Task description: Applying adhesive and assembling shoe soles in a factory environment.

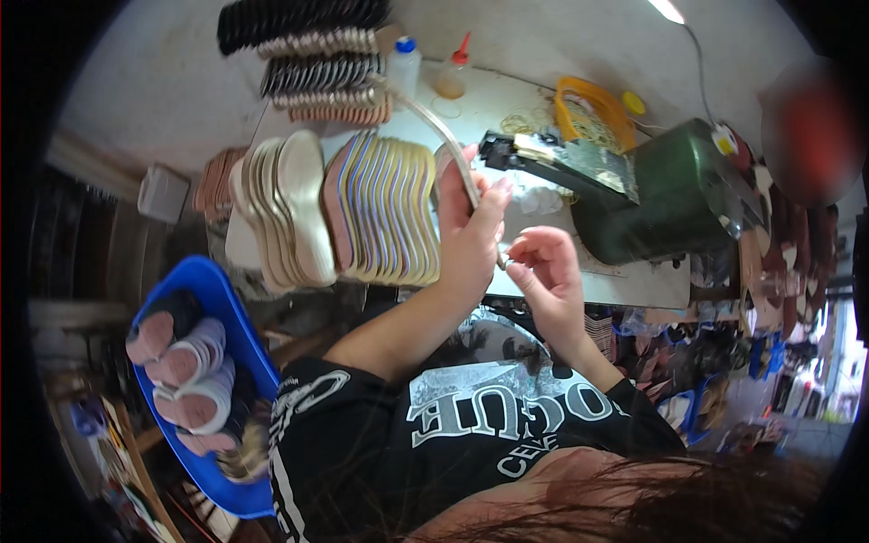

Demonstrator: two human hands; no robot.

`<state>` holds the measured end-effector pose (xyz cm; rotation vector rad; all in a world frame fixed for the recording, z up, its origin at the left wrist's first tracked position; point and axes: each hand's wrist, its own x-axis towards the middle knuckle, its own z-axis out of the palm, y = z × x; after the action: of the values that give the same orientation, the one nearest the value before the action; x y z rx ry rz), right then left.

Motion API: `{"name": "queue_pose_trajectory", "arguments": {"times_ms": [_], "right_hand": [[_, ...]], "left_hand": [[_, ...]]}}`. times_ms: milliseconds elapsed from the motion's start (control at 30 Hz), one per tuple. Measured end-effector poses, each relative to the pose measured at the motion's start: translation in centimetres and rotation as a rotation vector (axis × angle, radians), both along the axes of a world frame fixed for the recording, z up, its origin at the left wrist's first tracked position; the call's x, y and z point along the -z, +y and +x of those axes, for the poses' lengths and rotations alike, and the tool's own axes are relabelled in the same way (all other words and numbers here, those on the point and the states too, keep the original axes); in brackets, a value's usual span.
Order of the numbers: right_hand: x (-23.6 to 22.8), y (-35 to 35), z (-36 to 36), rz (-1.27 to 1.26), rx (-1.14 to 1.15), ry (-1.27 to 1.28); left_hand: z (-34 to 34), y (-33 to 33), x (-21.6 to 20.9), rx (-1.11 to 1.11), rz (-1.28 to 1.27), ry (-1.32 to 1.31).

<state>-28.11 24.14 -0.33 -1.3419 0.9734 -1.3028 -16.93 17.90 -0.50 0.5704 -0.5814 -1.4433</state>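
My left hand (469,237) is closed round a long, pale, curved strip (434,122), with its thumb pressed on the strip. The strip's far end reaches up toward the racks of soles, and its near end comes down to my right hand (554,276). There the right thumb and fingertips pinch together at the strip's lower end. Left of my left hand stands a row of yellow-edged insoles (389,213), packed upright side by side. Beyond my hands, a black-ended machine arm (552,163) points toward them. Part of the strip is hidden behind my left fingers.
More pale insoles (303,208) stand at the table's left. At the back are stacked dark soles (317,77), a blue-capped bottle (404,68), a red-tipped bottle (451,81) and an orange basket (593,118). A green machine body (670,199) stands right; a blue tub (222,303) holds shoe parts.
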Motion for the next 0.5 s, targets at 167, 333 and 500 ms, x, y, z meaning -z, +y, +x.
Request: {"name": "queue_pose_trajectory", "arguments": {"times_ms": [167,333,500], "right_hand": [[-0.4,-0.7,0.0,0.079,-0.105,-0.001],[-0.2,-0.8,-0.1,0.014,-0.177,0.033],[0.1,-1.3,-0.2,0.008,-0.15,-0.019]], "left_hand": [[-0.1,-0.1,0.4,0.02,0.027,0.026],[0.0,-0.4,0.0,0.112,0.11,0.044],[-0.4,-1.2,0.5,0.124,0.155,0.053]]}}
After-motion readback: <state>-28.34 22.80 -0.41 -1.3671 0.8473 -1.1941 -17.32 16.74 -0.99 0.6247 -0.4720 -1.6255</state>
